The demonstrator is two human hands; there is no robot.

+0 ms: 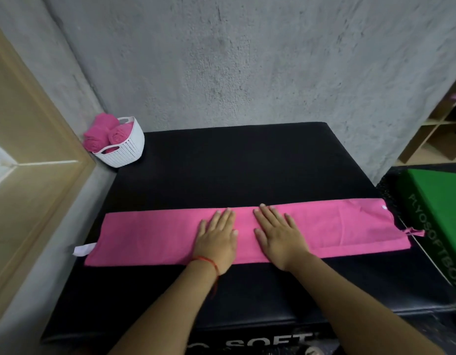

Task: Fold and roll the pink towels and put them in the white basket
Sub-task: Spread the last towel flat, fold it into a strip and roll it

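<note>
Pink cloth — the pink towel (157,239) lies folded into one long, narrow strip across the near half of the black padded box (234,165), smooth save for faint creases toward its right end. A white tag (84,249) sticks out at its left corner and a small pink loop (414,232) at the right. Both hands lie palm-down on the middle of the strip: the left hand (218,239) and the right hand (278,235) side by side, fingers straight and slightly spread, tips reaching the towel's far edge, nothing gripped. A red string bracelet (209,262) circles the left wrist. At the box's far left corner sits the white basket (127,149) — perforated plastic — with rolled pink towels (103,134) in it. Behind rises a rough grey concrete wall (247,60); a green box (437,201) stands to the right.
</note>
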